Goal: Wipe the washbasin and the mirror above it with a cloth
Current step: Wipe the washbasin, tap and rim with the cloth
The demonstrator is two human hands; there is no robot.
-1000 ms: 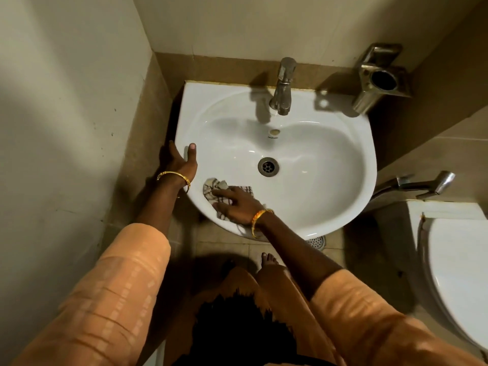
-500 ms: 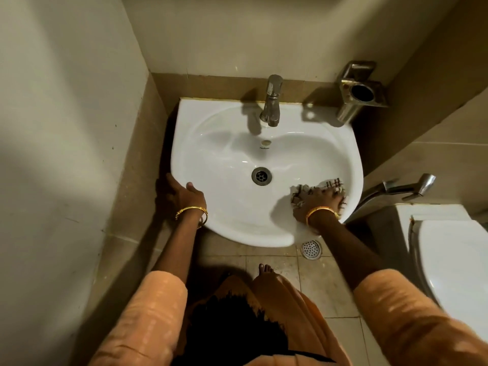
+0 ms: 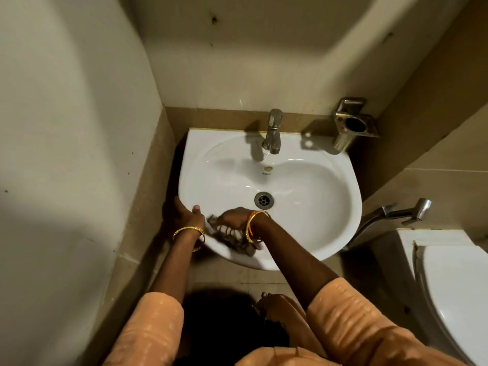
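1. We stand in a narrow washroom corner: pale walls (image 3: 74,128) above a band of tan tiles, and a tiled floor (image 3: 237,278) below.
2. The white washbasin (image 3: 317,207) is fixed to the back wall, its straight edge against the tiles and its rounded front toward us; its long axis runs left to right.
3. A toilet (image 3: 454,291) sits at the lower right, with a spray handle (image 3: 406,211) between it and the basin.
4. A metal holder (image 3: 351,125) hangs at the basin's back right corner; the tap (image 3: 273,133) stands at the back centre, spout toward the drain (image 3: 264,199).
5. Our left hand (image 3: 184,215) grips the basin's front left rim.
6. Our right hand (image 3: 235,217) is closed on the cloth (image 3: 232,237), pressing it on the front left inner slope, just beside the left hand; the cloth is blurred.
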